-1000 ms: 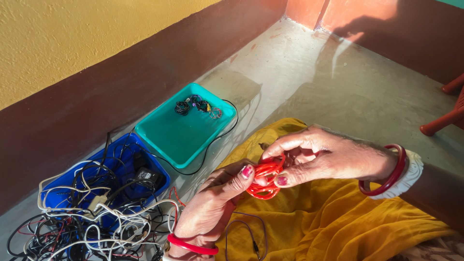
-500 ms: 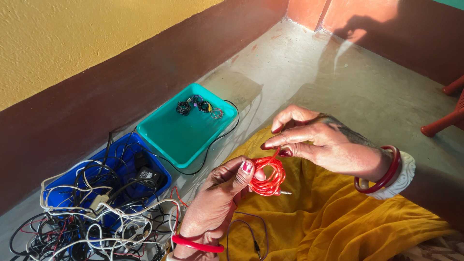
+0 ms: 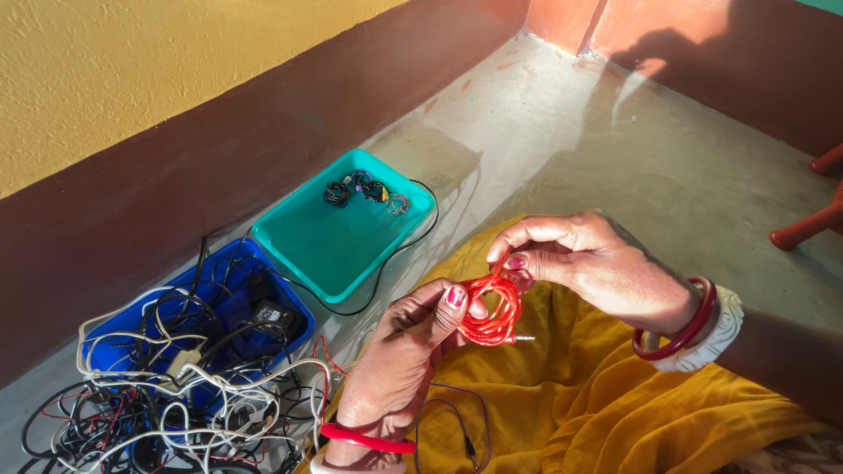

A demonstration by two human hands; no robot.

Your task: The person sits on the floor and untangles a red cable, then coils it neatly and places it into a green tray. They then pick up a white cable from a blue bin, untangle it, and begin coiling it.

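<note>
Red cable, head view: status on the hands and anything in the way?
Left hand pinching the coiled red cable. Right hand gripping its loose end above the coil. Nothing in the way; teal tray and blue bin of tangled cords sit apart.

Coiled cable: between left hand and right hand, over lap | Two trays: left of hands, empty-ish tray beyond cable-filled tray | Loose cable tangle: left of left hand, on floor

A bare concrete floor carries a teal tray, blue tray and tangled cables.
</note>
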